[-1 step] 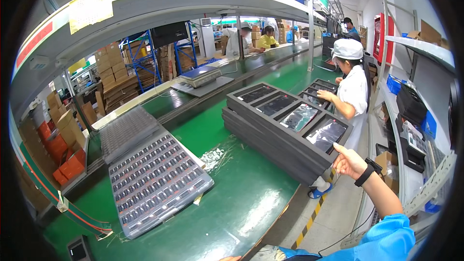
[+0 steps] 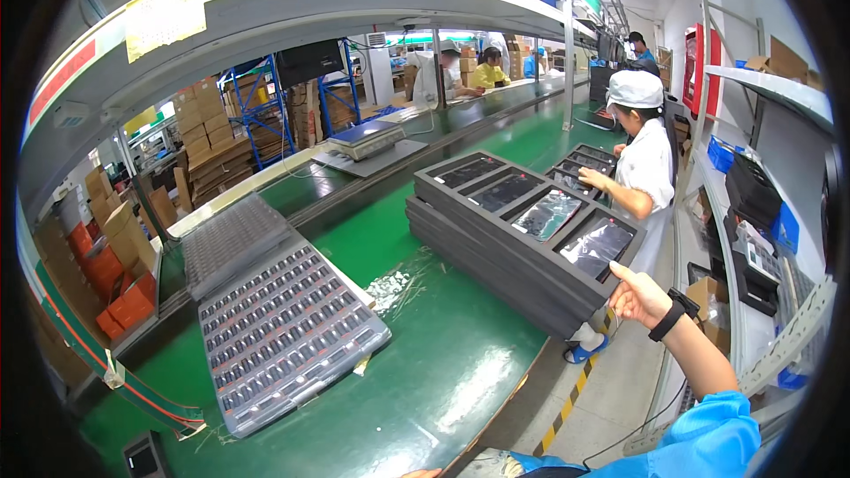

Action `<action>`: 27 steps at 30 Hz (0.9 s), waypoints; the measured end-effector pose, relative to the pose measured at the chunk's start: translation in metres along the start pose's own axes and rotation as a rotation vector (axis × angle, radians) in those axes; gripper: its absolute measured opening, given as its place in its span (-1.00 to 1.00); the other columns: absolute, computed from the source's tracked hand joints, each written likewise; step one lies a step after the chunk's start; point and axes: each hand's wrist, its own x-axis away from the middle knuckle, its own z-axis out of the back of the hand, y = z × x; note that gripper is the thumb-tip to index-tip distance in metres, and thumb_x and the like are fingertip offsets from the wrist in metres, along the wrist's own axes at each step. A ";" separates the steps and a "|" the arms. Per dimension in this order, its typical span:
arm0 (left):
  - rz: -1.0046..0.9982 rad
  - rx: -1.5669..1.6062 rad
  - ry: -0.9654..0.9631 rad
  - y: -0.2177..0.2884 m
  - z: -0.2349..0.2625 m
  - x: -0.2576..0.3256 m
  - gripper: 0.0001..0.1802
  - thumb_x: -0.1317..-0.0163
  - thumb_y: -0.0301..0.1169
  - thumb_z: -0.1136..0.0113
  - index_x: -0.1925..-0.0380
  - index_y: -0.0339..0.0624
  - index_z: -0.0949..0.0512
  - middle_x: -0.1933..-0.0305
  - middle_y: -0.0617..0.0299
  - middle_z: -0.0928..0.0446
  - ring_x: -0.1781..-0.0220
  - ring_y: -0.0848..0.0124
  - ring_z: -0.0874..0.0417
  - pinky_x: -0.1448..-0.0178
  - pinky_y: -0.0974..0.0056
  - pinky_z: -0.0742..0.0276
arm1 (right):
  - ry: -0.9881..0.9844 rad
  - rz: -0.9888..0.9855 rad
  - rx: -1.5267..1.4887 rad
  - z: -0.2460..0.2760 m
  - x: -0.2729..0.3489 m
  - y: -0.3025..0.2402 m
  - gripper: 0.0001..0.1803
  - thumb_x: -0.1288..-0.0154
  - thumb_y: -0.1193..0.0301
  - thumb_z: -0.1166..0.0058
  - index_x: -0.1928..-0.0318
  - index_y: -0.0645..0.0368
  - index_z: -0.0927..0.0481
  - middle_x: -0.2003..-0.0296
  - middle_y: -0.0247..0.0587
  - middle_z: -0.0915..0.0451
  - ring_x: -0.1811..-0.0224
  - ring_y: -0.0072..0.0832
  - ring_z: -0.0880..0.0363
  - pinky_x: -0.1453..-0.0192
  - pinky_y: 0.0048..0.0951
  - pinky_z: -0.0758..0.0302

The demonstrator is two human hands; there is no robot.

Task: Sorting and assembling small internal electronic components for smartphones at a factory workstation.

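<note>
My right hand (image 2: 641,295), with a black band on the wrist, grips the near right corner of the top black foam tray (image 2: 567,250). Its thumb lies at the rim and the other fingers curl below. Each compartment of this tray holds a flat, dark, glossy piece, such as the film-wrapped one (image 2: 595,248) nearest that hand. More black trays (image 2: 478,257) are stacked underneath, their near end jutting past the bench edge. Only a sliver of my left hand (image 2: 423,474) shows at the lower edge; its fingers are mostly cut off.
A clear plastic tray (image 2: 288,336) of small dark parts lies left on the green bench (image 2: 452,372). Behind it is another tray (image 2: 232,243). A scale (image 2: 365,140) stands farther back. A co-worker in white (image 2: 642,150) handles another black tray (image 2: 580,168). Shelving (image 2: 770,88) lines the right.
</note>
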 end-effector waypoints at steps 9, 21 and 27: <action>-0.005 0.002 0.002 0.003 0.002 0.000 -0.79 -0.32 -0.37 -0.20 0.09 -0.17 -0.63 0.06 0.05 -0.65 0.01 0.08 -0.63 -0.08 0.13 -0.51 | -0.020 -0.046 -0.194 -0.011 0.011 0.003 -0.38 -0.37 -0.04 -0.14 0.54 0.33 -0.62 0.69 -0.22 -0.60 0.72 -0.58 -0.59 0.66 -0.68 -0.46; 0.029 0.056 0.001 -0.001 0.000 -0.001 -0.77 -0.31 -0.34 -0.20 0.11 -0.17 -0.65 0.08 0.06 -0.66 0.02 0.06 -0.62 -0.09 0.10 -0.50 | 0.241 0.141 0.158 0.031 -0.035 0.043 -0.10 -0.33 -0.42 0.28 0.00 0.27 -0.52 0.30 -0.04 -0.70 0.38 -0.36 -0.71 0.27 -0.45 -0.61; 0.050 0.030 -0.049 0.002 0.006 0.000 -0.77 -0.28 -0.32 -0.23 0.11 -0.13 -0.66 0.07 0.08 -0.66 0.02 0.06 -0.62 -0.08 0.11 -0.50 | 0.495 0.418 -0.109 -0.013 -0.044 0.035 0.05 -0.25 -0.42 0.12 -0.52 -0.03 0.02 -0.46 -0.08 -0.18 -0.45 -0.15 -0.16 -0.45 0.17 0.08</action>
